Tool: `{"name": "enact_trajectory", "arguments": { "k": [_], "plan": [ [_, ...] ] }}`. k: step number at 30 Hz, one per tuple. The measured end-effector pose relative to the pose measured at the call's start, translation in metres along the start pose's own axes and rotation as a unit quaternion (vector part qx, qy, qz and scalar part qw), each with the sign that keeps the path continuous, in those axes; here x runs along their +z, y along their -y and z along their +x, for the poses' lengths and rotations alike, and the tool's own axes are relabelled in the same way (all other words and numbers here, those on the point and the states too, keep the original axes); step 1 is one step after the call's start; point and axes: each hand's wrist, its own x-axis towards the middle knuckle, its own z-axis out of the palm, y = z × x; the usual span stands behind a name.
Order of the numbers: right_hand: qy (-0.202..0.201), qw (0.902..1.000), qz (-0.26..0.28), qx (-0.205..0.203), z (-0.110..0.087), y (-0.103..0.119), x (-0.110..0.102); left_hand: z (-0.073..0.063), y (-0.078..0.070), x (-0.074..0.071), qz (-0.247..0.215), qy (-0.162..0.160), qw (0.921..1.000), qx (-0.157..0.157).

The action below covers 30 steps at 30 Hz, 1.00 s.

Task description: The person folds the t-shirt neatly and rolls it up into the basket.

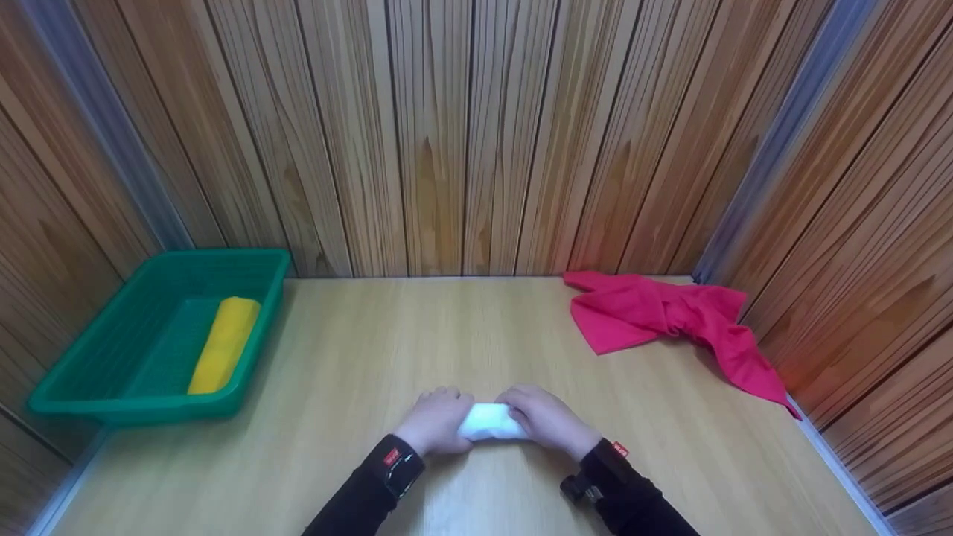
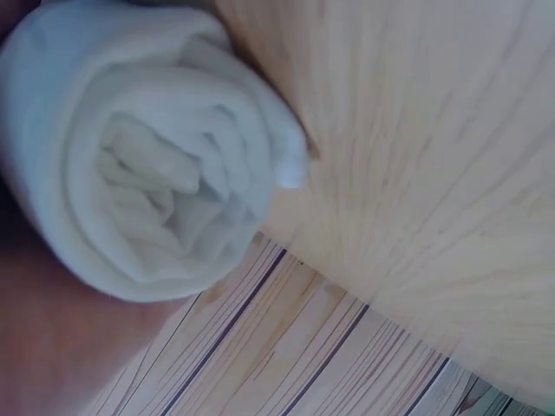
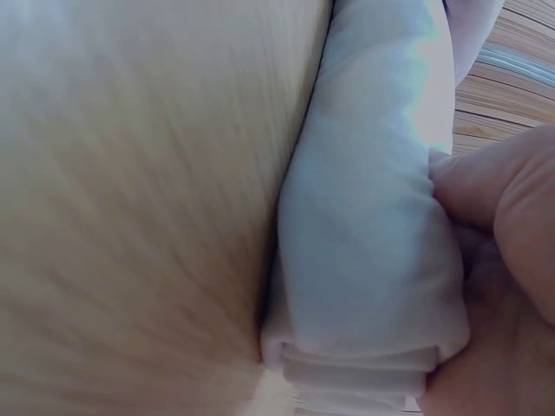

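A white cloth rolled into a short cylinder (image 1: 490,422) lies across the near middle of the table. Its left end is gripped by my left hand (image 1: 439,421), and its right end by my right hand (image 1: 549,420). Seen from the left wrist, the end of the cloth roll (image 2: 173,191) shows wound layers, with a loose edge sticking out at one side. In the right wrist view, the thumb and fingers of my right hand (image 3: 512,208) press against the side of the roll (image 3: 373,199). The palms hide much of both ends in the head view.
A green plastic basket (image 1: 141,408) stands at the left, holding a rolled yellow cloth (image 1: 225,345). A crumpled red cloth (image 1: 663,309) lies at the back right, against the wood-panelled wall (image 1: 447,149). Another panelled wall (image 1: 878,223) bounds the right side.
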Motion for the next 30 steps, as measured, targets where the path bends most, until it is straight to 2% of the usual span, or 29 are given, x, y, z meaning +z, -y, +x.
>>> {"name": "enact_trajectory", "arguments": {
  "k": [3,12,18,23,30],
  "plan": [
    [-0.010,0.9999,-0.004,-0.010,0.000,0.000,0.000,-0.001,0.000,0.002,-0.007,-0.008,0.9999,-0.002],
    [0.001,0.9999,0.014,0.004,0.000,-0.001,0.000,-0.005,0.002,0.008,-0.009,-0.031,0.9994,0.010],
    [-0.001,0.9998,0.019,0.004,-0.001,-0.002,0.001,-0.010,0.004,0.007,-0.022,-0.023,0.9990,0.031],
    [0.001,0.9997,0.024,0.005,-0.001,-0.002,0.001,-0.017,0.005,0.006,-0.034,-0.011,0.9989,0.032],
    [-0.003,0.9999,-0.001,0.011,-0.004,0.000,-0.002,-0.024,0.005,0.007,-0.031,-0.026,0.9987,0.029]
  ]
}}
